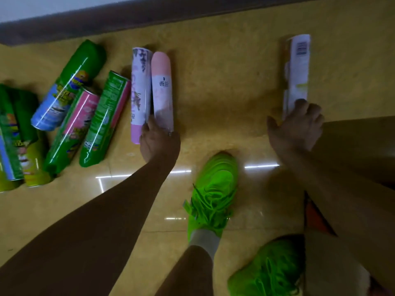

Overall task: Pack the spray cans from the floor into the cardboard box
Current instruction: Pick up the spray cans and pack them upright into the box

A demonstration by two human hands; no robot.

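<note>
glossy yellow tiled floor [224, 86], dark skirting along the far wall. left hand [159, 144]: fingers curled round the near end of a pink-capped white spray can [161, 86] lying on the floor. right hand [299, 127]: grips the near end of a white barcode-labelled spray can [298, 69], held just beyond the edge of the cardboard box [359, 146] at the right; box contents not visible. beside the pink-capped can, touching: one lilac floral can [138, 90]. further left: loose heap of green cans [70, 103], at least five, lying at mixed angles, exact count unclear at the frame edge. two neon green shoes [213, 189] stand between the arms.
</note>
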